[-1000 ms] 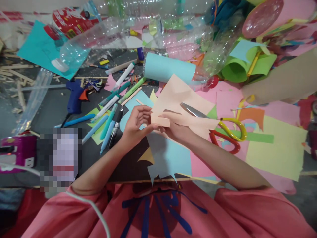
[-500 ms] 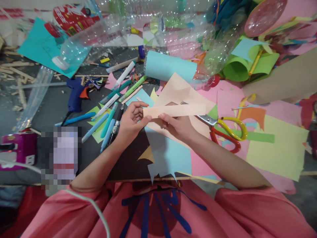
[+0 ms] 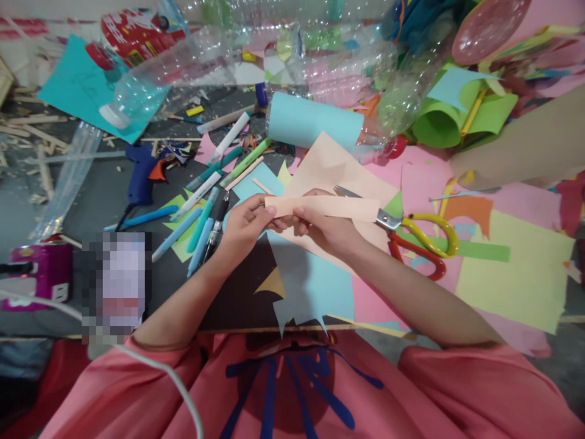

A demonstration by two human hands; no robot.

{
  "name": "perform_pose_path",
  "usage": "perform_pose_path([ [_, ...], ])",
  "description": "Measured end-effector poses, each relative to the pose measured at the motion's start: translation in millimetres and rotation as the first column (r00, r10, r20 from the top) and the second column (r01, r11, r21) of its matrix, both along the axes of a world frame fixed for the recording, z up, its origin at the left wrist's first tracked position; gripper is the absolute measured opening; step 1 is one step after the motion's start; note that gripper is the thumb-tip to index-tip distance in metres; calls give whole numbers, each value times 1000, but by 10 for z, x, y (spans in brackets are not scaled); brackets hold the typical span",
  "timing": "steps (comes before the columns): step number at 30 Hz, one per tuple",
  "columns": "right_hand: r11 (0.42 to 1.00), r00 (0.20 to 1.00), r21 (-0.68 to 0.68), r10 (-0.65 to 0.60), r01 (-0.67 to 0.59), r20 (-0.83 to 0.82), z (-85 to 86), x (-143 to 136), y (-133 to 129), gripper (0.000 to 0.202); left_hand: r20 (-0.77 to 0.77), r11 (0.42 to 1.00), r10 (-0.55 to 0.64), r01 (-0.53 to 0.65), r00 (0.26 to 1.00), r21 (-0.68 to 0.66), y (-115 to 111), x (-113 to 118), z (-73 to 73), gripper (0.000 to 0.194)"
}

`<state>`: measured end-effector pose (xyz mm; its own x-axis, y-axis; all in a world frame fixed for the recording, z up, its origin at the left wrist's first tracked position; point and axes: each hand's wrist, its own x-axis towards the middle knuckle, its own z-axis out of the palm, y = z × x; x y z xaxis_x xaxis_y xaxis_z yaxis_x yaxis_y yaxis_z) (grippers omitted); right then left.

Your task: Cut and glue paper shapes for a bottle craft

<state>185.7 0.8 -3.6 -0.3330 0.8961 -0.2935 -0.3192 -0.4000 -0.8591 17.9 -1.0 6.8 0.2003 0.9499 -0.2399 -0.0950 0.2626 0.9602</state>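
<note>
The paper strip [image 3: 338, 208], bent a second earlier, now extends straight, held above the peach sheet [image 3: 322, 160] and partly hiding the scissors [image 3: 389, 220]; this suggests smoothing. Left hand [image 3: 244, 224] pinches its left end; right hand [image 3: 333, 231] pinches it nearer the middle.

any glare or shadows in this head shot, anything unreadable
Head view: glints speckle the clear bottles up top; a soft shadow darkens the lower blue paper; the held paper strip shows no glint; the pixelated patch, lower left, is unreadable.
</note>
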Motion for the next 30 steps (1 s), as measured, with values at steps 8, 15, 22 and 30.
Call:
perform_pose_path([
  [8, 999, 1000, 32, -21, 21, 5, 1, 10, -18, 34, -63, 997, 70, -69, 996, 25, 12, -1, 10, 27],
  [15, 999, 997, -14, -39, 40, 66, -38, 18, -28, 33, -53, 996, 90, -89, 995, 25, 19, -13, -24, 29],
  [22, 999, 999, 22, -42, 42, 16, -33, 4, -35, 32, -50, 996, 84, -84, 995, 13, 19, -17, -15, 32],
  [30, 1000, 1000, 5, 9, -9, 25, -62, 3, -18, 28, -50, 997, 56, -54, 997, 57, 19, -20, -14, 38],
])
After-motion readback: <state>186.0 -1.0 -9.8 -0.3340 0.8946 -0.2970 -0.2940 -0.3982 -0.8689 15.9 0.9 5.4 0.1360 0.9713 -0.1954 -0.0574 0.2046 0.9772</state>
